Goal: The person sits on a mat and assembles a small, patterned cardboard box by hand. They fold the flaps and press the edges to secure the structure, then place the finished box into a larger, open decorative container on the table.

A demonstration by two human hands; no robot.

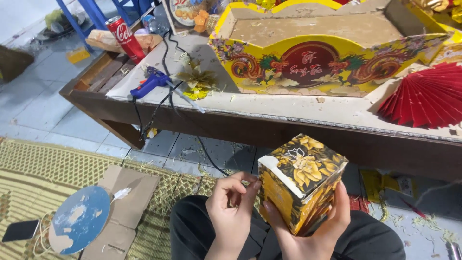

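Note:
My right hand (313,230) grips a small black box with yellow flower print (301,180) from below, holding it tilted above my lap. My left hand (232,207) is just left of the box, fingers curled, with fingertips touching the box's lower left edge; whether it pinches something small I cannot tell. A white strip shows along the box's upper left edge.
A low table (288,113) carries a blue glue gun (153,82) with cord, a gold paper flower (197,79), a yellow decorated tray (327,53), a red paper fan (426,96) and a red can (125,36). On the woven mat lie cardboard with a blue disc (79,219) and a phone (20,230).

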